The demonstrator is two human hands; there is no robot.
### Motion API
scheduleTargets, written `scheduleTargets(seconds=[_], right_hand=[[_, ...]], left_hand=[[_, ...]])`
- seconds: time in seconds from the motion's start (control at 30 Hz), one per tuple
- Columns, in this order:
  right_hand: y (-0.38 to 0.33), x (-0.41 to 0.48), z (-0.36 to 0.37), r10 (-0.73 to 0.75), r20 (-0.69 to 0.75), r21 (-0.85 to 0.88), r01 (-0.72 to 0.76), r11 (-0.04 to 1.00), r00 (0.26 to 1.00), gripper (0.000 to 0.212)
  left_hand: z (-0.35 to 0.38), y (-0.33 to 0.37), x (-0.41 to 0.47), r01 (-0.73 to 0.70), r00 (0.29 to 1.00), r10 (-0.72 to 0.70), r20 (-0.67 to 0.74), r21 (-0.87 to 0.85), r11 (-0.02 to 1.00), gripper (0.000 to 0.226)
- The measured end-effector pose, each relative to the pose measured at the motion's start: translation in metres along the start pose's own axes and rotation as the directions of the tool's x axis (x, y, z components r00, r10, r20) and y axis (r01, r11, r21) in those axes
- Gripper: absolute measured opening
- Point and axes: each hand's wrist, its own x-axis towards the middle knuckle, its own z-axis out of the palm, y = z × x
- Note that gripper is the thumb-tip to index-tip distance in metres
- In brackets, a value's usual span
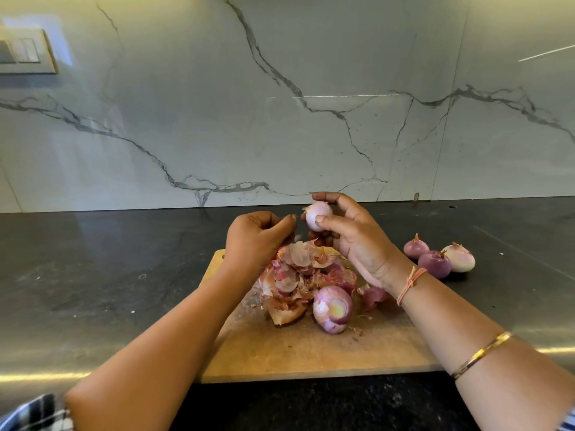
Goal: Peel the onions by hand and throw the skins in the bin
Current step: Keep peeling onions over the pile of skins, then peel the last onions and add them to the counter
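Right hand: the right hand point(357, 244) is lifted above the board, thumb and fingers curled round a small pale pink onion point(317, 216) that looks almost bare.
Left hand: the left hand point(255, 241) is just beside it with fingers curled. Whether it pinches a scrap of skin cannot be told.
Board: a pale wooden chopping board point(311, 353) carries a heap of papery pink-brown skins point(295, 275) and a larger purple onion point(332, 309), only partly stripped.
Counter: three purple and white onions point(434, 263) sit together on the dark stone counter point(124, 275), right of the board, and seem peeled.
Progress: peeling seems well along. The skins are not yet binned, and no bin is in view.
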Motion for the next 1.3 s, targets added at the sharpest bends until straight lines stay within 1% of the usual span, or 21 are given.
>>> scheduleTargets(seconds=[0.07, 0.13, 0.17, 0.23, 0.33, 0.47, 0.63, 0.73, 0.8, 0.87, 0.93, 0.97, 1.07, 1.13, 1.17, 1.23, 1.27, 1.3], right_hand=[[0.002, 0.0, -0.001, 0.001, -0.006, -0.07, -0.002, 0.998, 1.0, 0.024], [0.003, 0.0, -0.001, -0.009, 0.007, -0.149, 0.01, 0.989, 1.0, 0.021], [0.004, 0.0, -0.001, -0.013, 0.013, -0.19, 0.016, 0.982, 1.0, 0.021], [0.005, 0.0, 0.001, -0.023, 0.021, -0.242, 0.027, 0.97, 1.0, 0.019], [0.006, 0.0, 0.001, -0.035, 0.023, -0.275, 0.04, 0.961, 0.999, 0.019], [0.005, 0.0, 0.002, -0.037, 0.038, -0.253, 0.045, 0.966, 0.999, 0.019], [0.004, 0.001, 0.002, -0.007, -0.005, -0.123, 0.006, 0.992, 1.0, 0.015], [0.0, 0.001, 0.001, 0.021, 0.014, -0.037, -0.021, 0.999, 1.0, 0.016], [-0.003, 0.0, -0.001, 0.055, 0.053, -0.086, -0.05, 0.995, 0.997, 0.023], [-0.004, -0.001, -0.003, 0.089, 0.075, -0.213, -0.072, 0.974, 0.993, 0.036], [-0.008, -0.002, -0.005, 0.074, 0.068, -0.317, -0.049, 0.947, 0.995, 0.045], [-0.012, -0.003, -0.006, 0.059, 0.053, -0.315, -0.039, 0.948, 0.997, 0.044], [-0.029, -0.007, -0.016, 0.024, -0.004, -0.219, -0.024, 0.975, 1.0, 0.028], [-0.04, -0.01, -0.025, 0.007, -0.066, -0.175, -0.019, 0.984, 0.998, 0.018], [-0.043, -0.012, -0.03, -0.01, -0.112, -0.217, -0.015, 0.976, 0.994, 0.015], [-0.044, -0.016, -0.047, -0.055, -0.223, -0.409, -0.042, 0.912, 0.973, 0.016], [-0.044, -0.019, -0.055, -0.064, -0.27, -0.471, -0.074, 0.879, 0.961, 0.017], [-0.044, -0.022, -0.064, -0.053, -0.31, -0.491, -0.112, 0.864, 0.949, 0.017]], left_hand=[[0.001, 0.0, -0.001, -0.035, 0.999, 0.035, -0.011, 0.011, 0.999, 0.022], [0.001, 0.001, -0.001, -0.065, 0.998, 0.065, -0.015, -0.053, 0.996, 0.012], [0.001, 0.001, -0.002, -0.072, 0.997, 0.072, -0.005, -0.096, 0.993, 0.01], [0.002, 0.001, -0.003, -0.102, 0.994, 0.106, 0.023, -0.15, 0.984, 0.018], [0.003, 0.0, -0.004, -0.161, 0.986, 0.165, 0.028, -0.116, 0.98, 0.022], [0.001, -0.004, 0.002, -0.196, 0.981, 0.195, -0.023, -0.077, 0.978, 0.026], [0.002, -0.005, 0.003, -0.195, 0.981, 0.194, -0.016, -0.086, 0.977, 0.029], [0.001, -0.008, 0.005, -0.175, 0.983, 0.174, -0.051, -0.025, 0.984, 0.026], [0.0, -0.01, 0.006, -0.173, 0.982, 0.175, -0.068, 0.033, 0.984, 0.022], [-0.001, -0.011, 0.006, -0.178, 0.981, 0.183, -0.064, 0.075, 0.981, 0.018], [-0.001, -0.012, 0.006, -0.182, 0.98, 0.189, -0.06, 0.103, 0.978, 0.015], [-0.002, -0.012, 0.006, -0.182, 0.98, 0.189, -0.058, 0.108, 0.977, 0.013], [-0.001, -0.011, 0.007, -0.195, 0.978, 0.202, -0.045, 0.126, 0.973, 0.011], [0.0, -0.01, 0.006, -0.214, 0.975, 0.221, -0.031, 0.15, 0.965, 0.011], [0.0, -0.009, 0.005, -0.223, 0.973, 0.229, -0.024, 0.162, 0.961, 0.011], [0.0, -0.008, 0.003, -0.241, 0.969, 0.246, -0.005, 0.184, 0.953, 0.01], [0.0, -0.007, 0.003, -0.25, 0.967, 0.255, 0.001, 0.194, 0.949, 0.01], [0.001, -0.007, 0.002, -0.257, 0.965, 0.261, 0.005, 0.201, 0.945, 0.01]])
